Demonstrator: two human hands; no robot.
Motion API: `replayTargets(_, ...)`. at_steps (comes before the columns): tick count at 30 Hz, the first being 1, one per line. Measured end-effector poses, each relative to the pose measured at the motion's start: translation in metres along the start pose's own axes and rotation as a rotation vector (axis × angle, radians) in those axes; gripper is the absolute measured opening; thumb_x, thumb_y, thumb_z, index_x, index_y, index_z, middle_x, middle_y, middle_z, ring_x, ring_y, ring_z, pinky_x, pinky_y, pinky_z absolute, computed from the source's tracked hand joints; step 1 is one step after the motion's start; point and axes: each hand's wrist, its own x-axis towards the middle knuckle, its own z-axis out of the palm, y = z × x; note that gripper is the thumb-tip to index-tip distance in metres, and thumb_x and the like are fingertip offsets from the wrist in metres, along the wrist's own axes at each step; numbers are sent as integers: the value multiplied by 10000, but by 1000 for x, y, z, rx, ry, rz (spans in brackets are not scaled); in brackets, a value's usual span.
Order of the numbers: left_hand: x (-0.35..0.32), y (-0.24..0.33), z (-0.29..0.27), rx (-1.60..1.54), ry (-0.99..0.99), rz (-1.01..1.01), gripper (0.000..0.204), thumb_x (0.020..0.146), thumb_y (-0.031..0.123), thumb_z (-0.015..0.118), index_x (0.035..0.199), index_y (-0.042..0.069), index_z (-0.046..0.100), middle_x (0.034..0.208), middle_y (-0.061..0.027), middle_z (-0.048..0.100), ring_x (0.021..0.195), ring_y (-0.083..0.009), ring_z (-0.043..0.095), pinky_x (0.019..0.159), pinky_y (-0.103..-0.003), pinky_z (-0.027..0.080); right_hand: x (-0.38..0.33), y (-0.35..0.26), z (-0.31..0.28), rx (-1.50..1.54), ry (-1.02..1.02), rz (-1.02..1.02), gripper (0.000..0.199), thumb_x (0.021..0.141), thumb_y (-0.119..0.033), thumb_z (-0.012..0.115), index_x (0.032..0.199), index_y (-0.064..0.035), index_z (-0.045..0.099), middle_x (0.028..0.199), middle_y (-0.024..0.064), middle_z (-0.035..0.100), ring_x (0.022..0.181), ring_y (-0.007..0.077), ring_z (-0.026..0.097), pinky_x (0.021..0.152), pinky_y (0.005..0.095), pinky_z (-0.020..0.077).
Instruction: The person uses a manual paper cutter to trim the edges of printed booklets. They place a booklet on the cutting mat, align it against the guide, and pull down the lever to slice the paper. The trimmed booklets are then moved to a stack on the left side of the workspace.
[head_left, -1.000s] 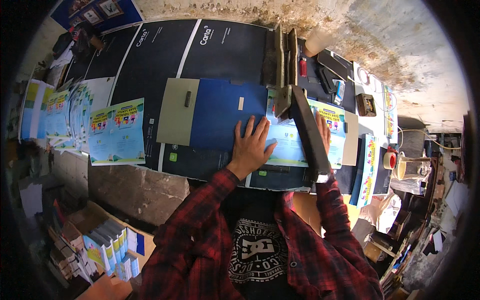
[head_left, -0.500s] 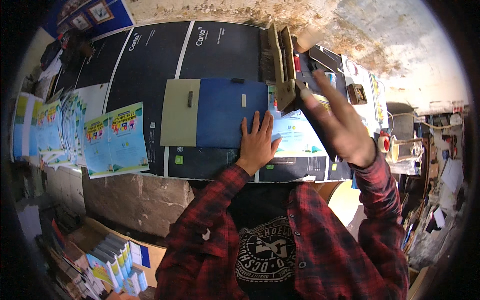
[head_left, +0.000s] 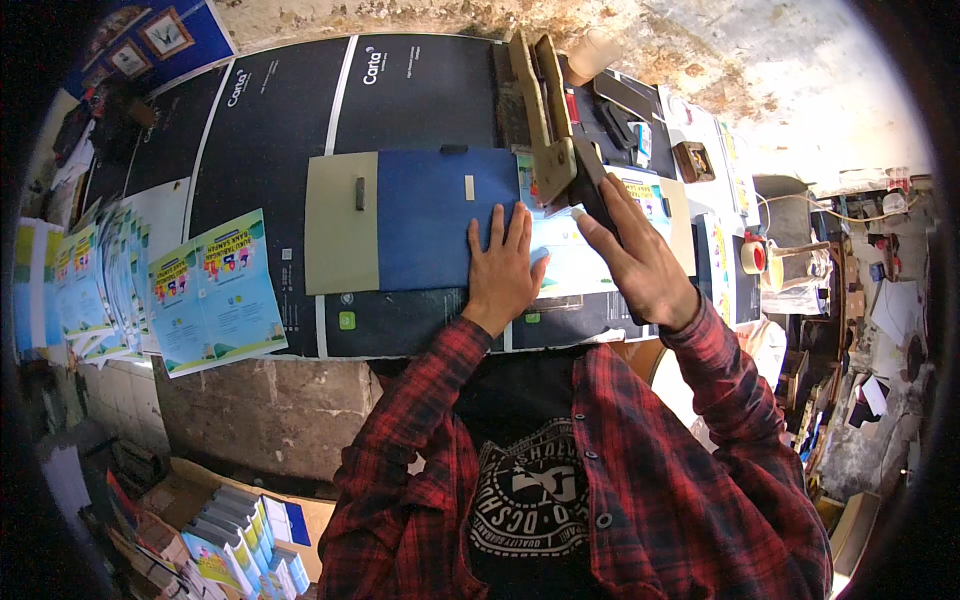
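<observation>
Widest lane: black tabletop (head_left: 420, 90) far of the blue board (head_left: 420, 235), running left to right until the upright metal rails (head_left: 530, 95) cut it off. Second gap: strip between printed sheet (head_left: 215, 290) and grey panel (head_left: 340, 250). Near right is blocked: left hand (head_left: 500, 270) on the board, right hand (head_left: 650, 265) over the dark lever (head_left: 590, 185). Far right's cluttered: cup (head_left: 595, 55), phone (head_left: 623, 96), small box (head_left: 693, 161).

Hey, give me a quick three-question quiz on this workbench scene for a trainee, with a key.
1. What colour is the board at the left edge of the blue panel?
A. Pink
B. Greyish green
C. Orange

2. True or false: the left hand lies palm down on the blue panel.

3. What is the right hand on?

Key: 1. B. 2. True. 3. A dark lever.
</observation>
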Motion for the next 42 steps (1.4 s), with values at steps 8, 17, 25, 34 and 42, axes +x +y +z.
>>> replayTargets(8,2,-6,-5,7,-37,-11,684,963,462,483,1471,9,410,1558,-120,345,1433,-341,295,1149,-616,194,-5,-22,31,75,116,189,840,945,-448,602,1454,142,289,1514,349,303,1329,474,447,1101,443,391)
replayTargets(17,2,0,-5,5,-24,-14,670,976,449,461,1482,15,390,1574,-102,330,1444,-344,281,1155,-624,157,-18,-5,104,15,349,106,942,841,-336,696,1520,81,195,1572,315,208,1432,451,310,1149,484,301)
replayTargets(25,0,-5,-1,21,-45,34,599,973,404,509,1477,94,417,1548,-117,358,1425,-384,307,1087,-721,198,10,71,-25,1162,-51,421,596,947,-377,611,1390,10,520,1371,268,546,1277,368,534,1028,399,442)
replayTargets(34,2,11,-7,41,-32,0,495,981,342,493,1453,192,474,1533,-171,355,1417,-471,270,1039,-797,161,-52,237,120,15,213,681,1045,722,-617,771,1458,11,375,1364,282,505,1267,414,494,1086,490,369)
replayTargets(42,-6,-9,-15,60,-13,-43,496,953,315,518,1430,182,499,1522,-182,361,1415,-444,299,1033,-806,149,-40,233,133,-9,30,797,944,718,-601,758,1491,-257,341,1313,250,540,1228,453,521,970,631,412)
